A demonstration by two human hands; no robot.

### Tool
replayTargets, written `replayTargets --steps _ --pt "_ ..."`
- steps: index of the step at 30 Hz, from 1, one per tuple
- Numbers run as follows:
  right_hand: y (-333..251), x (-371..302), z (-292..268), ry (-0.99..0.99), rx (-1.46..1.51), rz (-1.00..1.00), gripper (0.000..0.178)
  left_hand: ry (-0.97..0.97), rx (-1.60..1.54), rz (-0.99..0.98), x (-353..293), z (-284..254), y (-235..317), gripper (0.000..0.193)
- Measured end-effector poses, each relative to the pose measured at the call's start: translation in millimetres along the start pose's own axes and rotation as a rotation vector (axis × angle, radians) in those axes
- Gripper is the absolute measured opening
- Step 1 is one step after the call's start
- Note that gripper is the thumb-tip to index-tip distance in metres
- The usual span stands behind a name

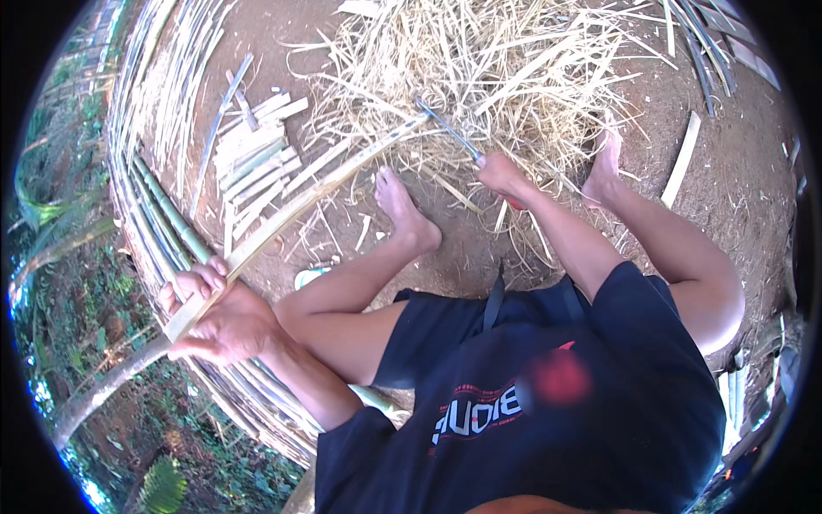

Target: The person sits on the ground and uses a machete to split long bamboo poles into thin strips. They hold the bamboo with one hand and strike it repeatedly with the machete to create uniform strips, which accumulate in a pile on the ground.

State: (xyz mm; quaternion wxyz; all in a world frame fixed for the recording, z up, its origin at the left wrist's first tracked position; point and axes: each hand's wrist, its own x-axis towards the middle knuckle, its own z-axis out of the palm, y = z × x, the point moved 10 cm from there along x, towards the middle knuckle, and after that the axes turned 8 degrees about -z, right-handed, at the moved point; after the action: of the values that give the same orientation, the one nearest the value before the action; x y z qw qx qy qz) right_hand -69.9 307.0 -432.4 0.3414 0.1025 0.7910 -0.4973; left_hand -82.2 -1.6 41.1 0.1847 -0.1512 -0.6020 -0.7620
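Observation:
A long pale bamboo strip (295, 206) runs slantwise from the lower left up to the middle of the view. My left hand (229, 319) grips it close to its near end, palm up, fingers curled over the edge. In my right hand (503, 176) is a knife (459, 137), its handle mostly hidden by the fist. The thin blade points up and left, and its tip lies at the strip's far end. Whether the edge is cutting into the bamboo I cannot tell.
Beyond the knife spreads a heap of pale bamboo shavings (531, 56). Short split bamboo pieces (257, 154) are stacked left of it. Long bamboo poles (158, 201) curve along the left side, with green plants past them. A loose flat strip (682, 158) lies right of my feet.

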Motion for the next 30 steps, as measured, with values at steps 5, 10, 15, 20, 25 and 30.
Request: replayTargets --steps 5,10,15,20,25,30 --pt "-125.3 -70.6 27.4 -0.107 -0.035 -0.381 0.009 0.318 0.182 -0.005 -16.6 -18.4 1.9 0.052" --pt "-147.3 -81.6 58.9 0.069 -0.013 -0.666 0.009 0.420 0.236 0.043 -23.3 -18.9 5.7 0.045" --pt "-144.3 -96.2 57.7 0.001 -0.039 -0.520 0.025 0.567 0.258 0.031 -25.7 -45.4 0.8 0.042" --pt "-130.1 -69.7 47.9 0.039 0.138 -0.473 0.013 0.487 0.265 0.051 -27.7 -29.6 2.8 0.041" --pt "-152.7 -91.4 38.8 0.051 -0.003 -0.560 0.006 0.543 0.267 0.052 -21.3 -30.2 1.0 0.042" --pt "-140.5 -60.8 35.1 0.169 -0.031 -0.579 0.008 0.565 0.317 0.042 -23.6 -18.5 5.8 0.042"
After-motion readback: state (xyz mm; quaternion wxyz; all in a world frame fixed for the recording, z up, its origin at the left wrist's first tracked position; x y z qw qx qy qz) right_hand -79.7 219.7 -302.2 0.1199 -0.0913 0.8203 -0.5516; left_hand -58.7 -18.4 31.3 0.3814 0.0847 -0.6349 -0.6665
